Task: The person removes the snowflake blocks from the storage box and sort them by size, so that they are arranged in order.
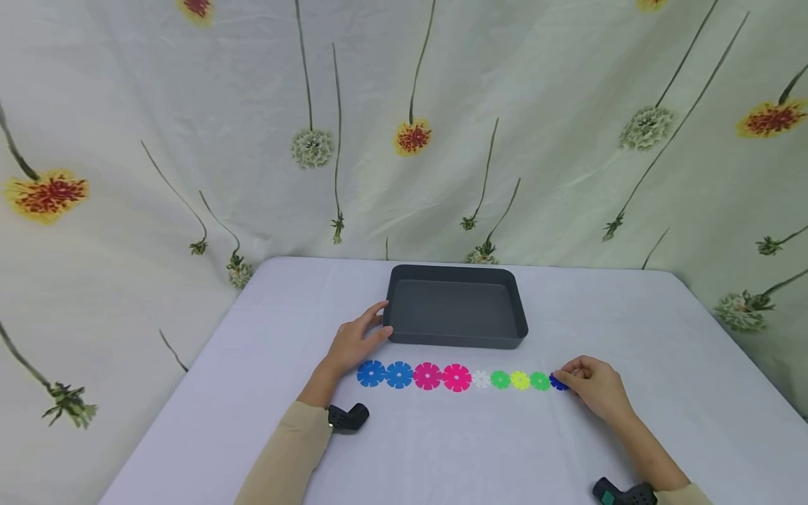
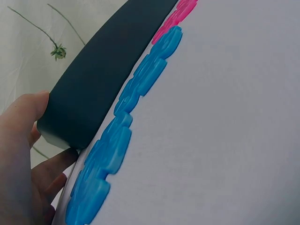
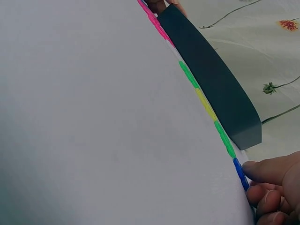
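A row of notched plastic snowflake discs lies on the white table in front of a dark grey tray. From left to right come two blue discs [image 1: 399, 375], two pink discs [image 1: 443, 377], a small white one [image 1: 481, 379], a green, a yellow [image 1: 520, 380], another green [image 1: 539, 381] and a dark blue disc [image 1: 558, 382]. My right hand [image 1: 595, 387] pinches the dark blue disc between thumb and fingers at the row's right end; part of it is hidden. My left hand [image 1: 355, 344] touches the left front corner of the tray [image 1: 454, 341], fingers relaxed and spread.
The tray stands near the back of the white-covered table [image 1: 467, 449], with no contents visible in the head view. Behind the table hangs a flower-printed cloth [image 1: 536, 77]. A black wrist device [image 1: 348, 418] is on the left arm, another [image 1: 625, 492] on the right.
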Available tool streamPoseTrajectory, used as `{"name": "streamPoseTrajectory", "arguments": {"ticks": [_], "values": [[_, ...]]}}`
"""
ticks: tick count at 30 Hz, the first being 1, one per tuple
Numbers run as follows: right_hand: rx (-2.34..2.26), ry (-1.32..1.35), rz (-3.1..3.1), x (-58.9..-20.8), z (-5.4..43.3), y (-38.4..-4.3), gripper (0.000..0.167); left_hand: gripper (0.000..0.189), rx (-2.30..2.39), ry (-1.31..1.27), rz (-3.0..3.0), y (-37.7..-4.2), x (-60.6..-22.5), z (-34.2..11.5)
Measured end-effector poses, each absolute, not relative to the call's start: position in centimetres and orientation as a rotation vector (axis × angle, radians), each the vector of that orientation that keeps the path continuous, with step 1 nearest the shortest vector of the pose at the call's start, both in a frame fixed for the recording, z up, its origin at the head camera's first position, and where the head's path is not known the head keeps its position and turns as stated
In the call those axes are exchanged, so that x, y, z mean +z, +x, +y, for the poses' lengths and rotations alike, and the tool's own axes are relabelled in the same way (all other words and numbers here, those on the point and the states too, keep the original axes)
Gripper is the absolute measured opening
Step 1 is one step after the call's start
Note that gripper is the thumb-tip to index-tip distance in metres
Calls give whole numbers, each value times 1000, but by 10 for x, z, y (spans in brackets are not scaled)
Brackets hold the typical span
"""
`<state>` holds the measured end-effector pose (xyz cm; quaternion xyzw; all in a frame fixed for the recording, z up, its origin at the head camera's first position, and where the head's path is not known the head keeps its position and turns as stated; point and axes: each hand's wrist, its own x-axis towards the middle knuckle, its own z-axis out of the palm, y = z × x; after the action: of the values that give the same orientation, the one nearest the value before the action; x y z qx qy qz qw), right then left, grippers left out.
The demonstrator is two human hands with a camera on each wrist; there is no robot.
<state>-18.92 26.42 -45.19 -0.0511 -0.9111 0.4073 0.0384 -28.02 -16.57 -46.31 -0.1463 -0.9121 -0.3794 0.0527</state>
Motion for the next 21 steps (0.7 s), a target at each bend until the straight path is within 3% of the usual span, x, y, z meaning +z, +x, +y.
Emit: {"name": "streamPoseTrajectory", "arguments": {"ticks": [21], "values": [[1315, -221, -2774, -450, 263, -189, 24, 63, -1158, -441, -2779, -279, -464, -167]]}}
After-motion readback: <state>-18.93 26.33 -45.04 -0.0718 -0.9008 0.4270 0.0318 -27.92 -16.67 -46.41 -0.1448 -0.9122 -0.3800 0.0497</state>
